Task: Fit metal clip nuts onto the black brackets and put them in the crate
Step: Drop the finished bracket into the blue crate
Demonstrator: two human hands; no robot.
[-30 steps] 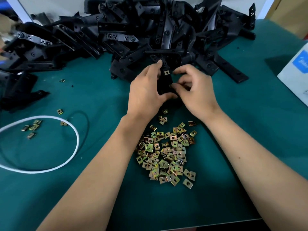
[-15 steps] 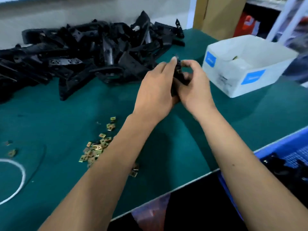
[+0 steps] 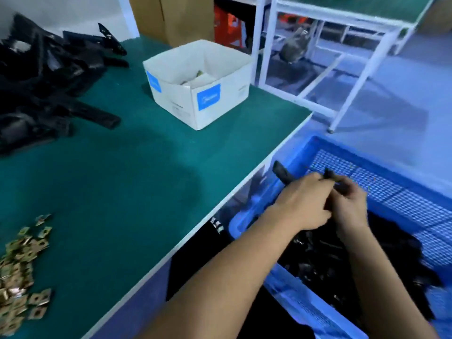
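Both hands hold one black bracket (image 3: 283,174) over the blue crate (image 3: 401,189) to the right of the table. My left hand (image 3: 302,204) grips its near part, and my right hand (image 3: 351,206) grips the far part; the bracket's end sticks out to the upper left. Several black brackets (image 3: 325,260) lie in the crate below the hands. A pile of loose black brackets (image 3: 44,77) sits at the table's far left. Brass-coloured clip nuts (image 3: 22,272) are heaped at the table's left front. The picture is blurred by motion.
A white cardboard box (image 3: 205,94) with blue labels stands on the green table (image 3: 137,182) near its right edge. Beyond the table are a brown carton (image 3: 171,18) and a white metal frame (image 3: 342,69) on a pale floor.
My view has swung right from the table to the crate. Both hands have carried the bracket from above the table, past its right edge, down over the crate.
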